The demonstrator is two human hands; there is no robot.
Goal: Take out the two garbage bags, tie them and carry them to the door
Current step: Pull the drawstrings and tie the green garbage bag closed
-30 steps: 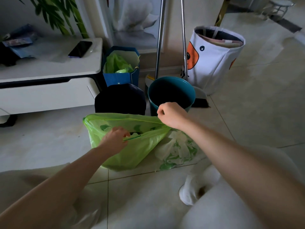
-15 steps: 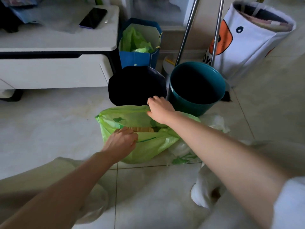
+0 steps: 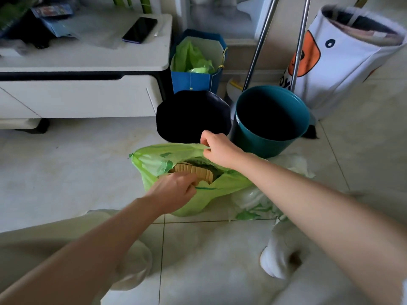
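A light green garbage bag [image 3: 229, 186] sits on the tiled floor in front of two bins, its mouth spread open over tan cardboard [image 3: 196, 171]. My left hand [image 3: 176, 192] pinches the near rim of that bag. My right hand [image 3: 220, 148] pinches the far rim. Behind my right forearm lies a second bag [image 3: 255, 205], whitish with green print, crumpled on the floor. The black bin [image 3: 193, 115] and the teal bin [image 3: 271, 119] stand without liners.
A white low cabinet [image 3: 83, 62] with a phone [image 3: 139, 29] stands at the left. A blue paper bag [image 3: 196, 64] with green plastic leans by the wall. Two metal poles [image 3: 300, 40] and a white fabric basket [image 3: 343, 56] stand at the right. My knees fill the bottom.
The bag's mouth has been pulled wider, so the cardboard inside shows. My right hand moved from the right corner to the far rim. The view tilted down and closer.
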